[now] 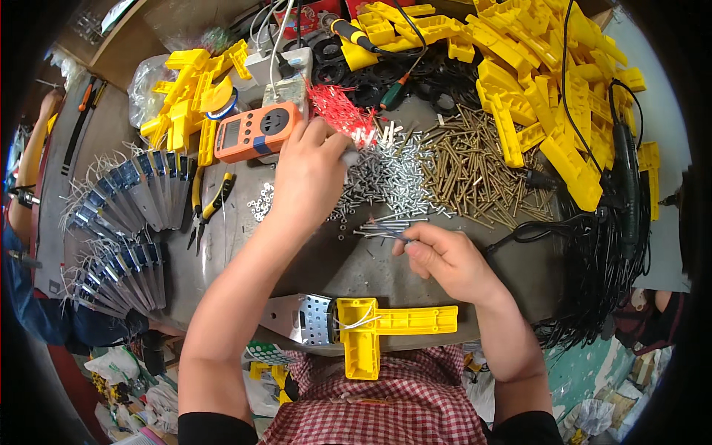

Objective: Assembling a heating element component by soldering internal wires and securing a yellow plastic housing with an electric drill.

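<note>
Cluttered counter (311,259) was seen strewn with yellow plastic parts (534,81), brass screws (475,163) and silver screws (386,174). Left hand (308,174) was reached into the silver pile, fingers curled on a few. Right hand (445,259) was held nearer the counter edge, fingers pinched on a silver screw (391,231). Yellow bracket (378,326) was laid at the near edge.

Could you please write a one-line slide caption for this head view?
Left hand reaching into silver screws, right hand pinching one, beside brass screws, above a yellow part.
</note>
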{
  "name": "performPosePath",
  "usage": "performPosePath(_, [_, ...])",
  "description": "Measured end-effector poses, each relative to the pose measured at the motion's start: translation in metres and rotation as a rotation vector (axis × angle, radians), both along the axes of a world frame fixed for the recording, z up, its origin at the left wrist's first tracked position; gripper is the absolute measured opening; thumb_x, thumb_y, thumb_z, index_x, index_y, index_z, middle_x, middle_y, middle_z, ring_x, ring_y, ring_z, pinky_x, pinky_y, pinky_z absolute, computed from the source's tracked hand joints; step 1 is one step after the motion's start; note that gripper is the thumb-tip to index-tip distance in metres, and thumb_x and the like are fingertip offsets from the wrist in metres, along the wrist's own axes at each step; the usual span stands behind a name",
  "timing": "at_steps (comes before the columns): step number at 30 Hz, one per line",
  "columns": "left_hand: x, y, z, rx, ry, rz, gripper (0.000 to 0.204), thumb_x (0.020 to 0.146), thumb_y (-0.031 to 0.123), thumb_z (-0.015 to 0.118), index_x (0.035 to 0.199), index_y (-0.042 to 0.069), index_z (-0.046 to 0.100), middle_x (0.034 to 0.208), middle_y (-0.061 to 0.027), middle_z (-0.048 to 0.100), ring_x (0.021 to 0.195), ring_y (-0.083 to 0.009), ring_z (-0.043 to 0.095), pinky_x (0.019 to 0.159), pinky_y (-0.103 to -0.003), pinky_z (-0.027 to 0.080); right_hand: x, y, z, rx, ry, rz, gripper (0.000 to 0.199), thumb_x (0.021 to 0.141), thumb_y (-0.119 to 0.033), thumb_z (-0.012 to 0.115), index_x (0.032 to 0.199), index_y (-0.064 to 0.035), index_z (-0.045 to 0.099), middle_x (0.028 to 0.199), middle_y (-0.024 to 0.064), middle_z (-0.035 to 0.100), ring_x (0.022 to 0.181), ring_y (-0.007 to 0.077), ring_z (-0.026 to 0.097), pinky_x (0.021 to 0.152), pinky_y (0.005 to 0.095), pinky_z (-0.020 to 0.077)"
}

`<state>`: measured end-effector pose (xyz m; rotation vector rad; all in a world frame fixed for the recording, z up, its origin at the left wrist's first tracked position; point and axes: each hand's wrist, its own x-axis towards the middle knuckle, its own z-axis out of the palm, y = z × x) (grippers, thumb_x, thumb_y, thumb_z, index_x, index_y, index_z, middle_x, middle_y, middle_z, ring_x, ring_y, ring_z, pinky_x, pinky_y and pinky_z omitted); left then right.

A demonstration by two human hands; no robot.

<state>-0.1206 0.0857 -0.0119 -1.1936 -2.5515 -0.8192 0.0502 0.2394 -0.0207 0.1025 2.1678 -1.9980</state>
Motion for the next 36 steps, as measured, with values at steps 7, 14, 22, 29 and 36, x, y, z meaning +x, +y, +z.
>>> performPosePath(7, [0.001, -0.004, -0.012, -0.11, 0.252, 0.045, 0.012, 0.067, 0.004, 0.066, 0.079, 0.002, 0.063, 0.094, -0.0086, 0.058, 0.092, -0.0288, 0.054, 0.081, -0.04, 0.043, -0.002, 0.001, -0.005, -0.09, -0.037, -0.103, 0.015, 0.093, -0.013, 0.052, 0.1, -0.0014, 0.059, 0.072, 0.0015, 0.058, 0.061, 0.0047, 0.049, 0.057, 0.0206, 0.0405])
performPosePath(14, [0.042, -0.036, 0.011, -0.208, 0.317, -0.111, 0.017, 0.065, 0.0, 0.062, 0.082, 0.004, 0.062, 0.082, -0.0065, 0.059, 0.078, -0.0276, 0.057, 0.067, -0.038, 0.047, -0.022, -0.018, -0.003, 0.313, 0.331, -0.361, 0.016, 0.08, -0.015, 0.066, 0.093, -0.0052, 0.066, 0.081, 0.0105, 0.065, 0.065, 0.0216, 0.062, 0.059, 0.0301, 0.0476])
performPosePath(22, [0.091, -0.034, 0.019, 0.496, -0.737, -0.146, 0.046, 0.072, -0.004, 0.067, 0.115, 0.002, 0.051, 0.097, -0.0085, 0.06, 0.099, -0.022, 0.057, 0.088, -0.033, 0.045, -0.02, -0.018, 0.019, 0.0, 0.079, -0.188, 0.014, 0.083, -0.013, 0.067, 0.085, 0.0007, 0.066, 0.088, 0.006, 0.069, 0.075, 0.0072, 0.06, 0.067, 0.025, 0.0477])
performPosePath(29, [0.095, -0.025, 0.004, 0.727, -1.053, -0.182, 0.076, 0.077, 0.0, 0.068, 0.14, 0.004, 0.025, 0.107, -0.0105, 0.058, 0.102, -0.0187, 0.055, 0.095, -0.034, 0.042, -0.006, -0.013, 0.008, -0.609, 0.112, -0.337, 0.011, 0.083, -0.007, 0.066, 0.093, -0.0019, 0.064, 0.085, 0.0006, 0.066, 0.066, 0.0006, 0.051, 0.054, 0.0148, 0.0356])
performPosePath(36, [0.098, -0.013, 0.015, 0.746, -1.203, -0.251, 0.06, 0.081, -0.002, 0.065, 0.133, 0.0, 0.036, 0.096, -0.0075, 0.062, 0.089, -0.0111, 0.057, 0.081, -0.026, 0.047, -0.003, -0.015, 0.006, -0.641, 0.09, -0.408, 0.011, 0.083, -0.007, 0.067, 0.094, -0.0036, 0.064, 0.075, -0.0022, 0.063, 0.055, -0.0009, 0.044, 0.048, 0.0146, 0.0293])
